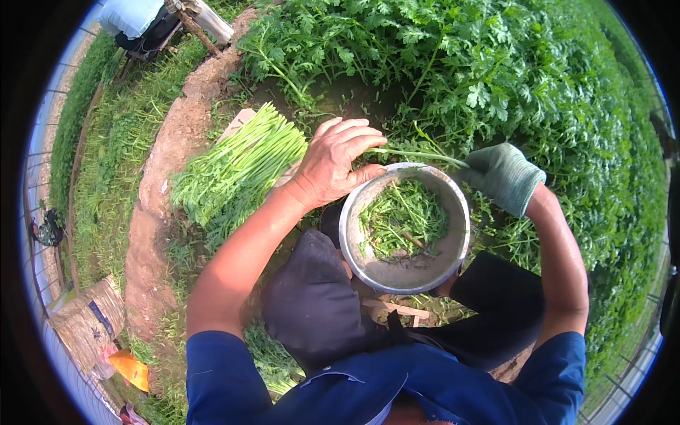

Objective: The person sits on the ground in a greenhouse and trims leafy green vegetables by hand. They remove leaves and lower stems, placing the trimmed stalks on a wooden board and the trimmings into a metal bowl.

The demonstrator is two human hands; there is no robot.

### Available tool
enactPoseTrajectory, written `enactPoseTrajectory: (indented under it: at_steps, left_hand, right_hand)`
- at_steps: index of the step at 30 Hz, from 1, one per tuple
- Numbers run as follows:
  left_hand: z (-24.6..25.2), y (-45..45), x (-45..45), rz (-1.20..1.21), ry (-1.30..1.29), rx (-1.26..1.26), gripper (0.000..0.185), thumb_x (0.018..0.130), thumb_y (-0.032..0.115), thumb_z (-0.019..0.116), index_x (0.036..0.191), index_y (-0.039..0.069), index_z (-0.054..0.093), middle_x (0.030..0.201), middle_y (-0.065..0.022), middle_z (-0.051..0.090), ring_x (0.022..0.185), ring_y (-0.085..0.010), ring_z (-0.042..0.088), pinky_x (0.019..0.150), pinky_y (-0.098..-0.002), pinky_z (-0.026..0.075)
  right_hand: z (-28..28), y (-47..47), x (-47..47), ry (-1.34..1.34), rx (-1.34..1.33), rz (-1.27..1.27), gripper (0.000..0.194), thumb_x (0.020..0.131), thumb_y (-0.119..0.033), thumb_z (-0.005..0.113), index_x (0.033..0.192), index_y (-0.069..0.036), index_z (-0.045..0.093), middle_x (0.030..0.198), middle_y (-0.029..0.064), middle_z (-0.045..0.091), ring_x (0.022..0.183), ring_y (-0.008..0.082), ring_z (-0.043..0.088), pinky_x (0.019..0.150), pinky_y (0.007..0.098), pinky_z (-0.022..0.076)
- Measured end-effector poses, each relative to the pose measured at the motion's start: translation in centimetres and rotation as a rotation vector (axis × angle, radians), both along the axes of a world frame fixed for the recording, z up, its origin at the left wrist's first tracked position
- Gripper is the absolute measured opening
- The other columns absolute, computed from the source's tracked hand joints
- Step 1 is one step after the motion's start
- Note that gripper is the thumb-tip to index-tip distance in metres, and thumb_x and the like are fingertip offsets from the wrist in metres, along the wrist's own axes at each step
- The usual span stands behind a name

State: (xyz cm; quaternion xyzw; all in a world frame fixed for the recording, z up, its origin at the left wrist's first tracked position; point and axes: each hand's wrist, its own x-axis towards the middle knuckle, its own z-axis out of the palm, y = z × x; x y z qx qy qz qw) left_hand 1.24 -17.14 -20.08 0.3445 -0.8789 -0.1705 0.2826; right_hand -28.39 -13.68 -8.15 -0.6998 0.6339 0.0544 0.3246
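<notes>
My right hand [496, 172], in a grey-green knit glove, pinches one end of a long pale green stem [425, 154]. From there the stem runs left across the far rim of a round metal pail [348, 234]. Its other end reaches the gap between thumb and index finger of my bare left hand [342, 159]; whether these fingers grip it is hidden. Cut leaves and stem bits [406, 218] lie inside the pail, which stands between my knees. Left of my left hand lies a thick bundle of leafy green stems [241, 164], cut ends pointing away from me.
Dense leafy plants [478, 69] grow ahead and to the right. A low earth ridge [164, 159] curves along the left. Beyond it are a straw-coloured mat [87, 324] and an orange sheet [130, 369]. A wooden piece [398, 308] shows between my legs. A post [210, 21] stands at upper left.
</notes>
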Motion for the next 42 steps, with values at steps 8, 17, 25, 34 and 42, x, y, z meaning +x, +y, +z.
enactPoseTrajectory:
  at_steps: [8,17,25,34,42]
  left_hand:
    - [8.2,2.9,-1.9,-0.099,-0.129,0.109,0.012,0.081,0.016,0.073,0.092,0.011,0.074,0.079,-0.0065,0.067,0.07,-0.0263,0.065,0.06,-0.0355,0.051]
    - [6.9,6.0,7.6,0.366,-0.465,-0.278,0.008,0.075,0.018,0.074,0.082,0.016,0.075,0.074,-0.0034,0.067,0.071,-0.0246,0.066,0.065,-0.0382,0.05]
    - [2.8,7.3,10.1,0.538,-0.351,-0.151,0.012,0.075,0.018,0.075,0.086,0.016,0.076,0.076,-0.0027,0.067,0.072,-0.0246,0.064,0.068,-0.0371,0.05]
    - [5.7,8.5,6.9,0.39,-0.253,-0.228,0.009,0.079,0.021,0.072,0.086,0.016,0.072,0.077,-0.0017,0.065,0.074,-0.023,0.063,0.066,-0.0384,0.046]
    - [6.0,9.8,7.3,0.311,-0.168,-0.072,0.009,0.083,0.016,0.072,0.089,0.01,0.074,0.071,-0.0066,0.066,0.064,-0.0246,0.063,0.059,-0.0358,0.05]
  right_hand:
    - [-2.6,7.2,-2.0,0.054,-0.2,-0.026,0.025,0.09,-0.032,0.061,0.092,-0.01,0.072,0.079,0.0161,0.069,0.076,0.0352,0.067,0.072,0.0434,0.0524]
    - [-20.5,15.8,2.0,0.167,0.226,-0.128,0.052,0.083,-0.039,0.07,0.126,-0.011,0.06,0.112,0.0192,0.069,0.105,0.0352,0.065,0.09,0.0444,0.0505]
    - [-20.4,14.7,7.9,-0.771,0.258,-0.505,0.046,0.094,-0.036,0.062,0.121,0.0,0.063,0.09,0.0126,0.073,0.07,0.0183,0.068,0.065,0.032,0.0552]
    - [-12.0,5.3,12.9,-1.31,0.039,-0.751,0.027,0.098,-0.02,0.059,0.112,0.001,0.065,0.08,0.0089,0.07,0.059,0.0136,0.063,0.056,0.0259,0.0514]
    - [-11.4,5.7,13.2,-1.382,0.106,-0.705,0.025,0.1,-0.023,0.055,0.104,0.001,0.061,0.081,0.0112,0.069,0.056,0.0162,0.061,0.055,0.0278,0.0521]
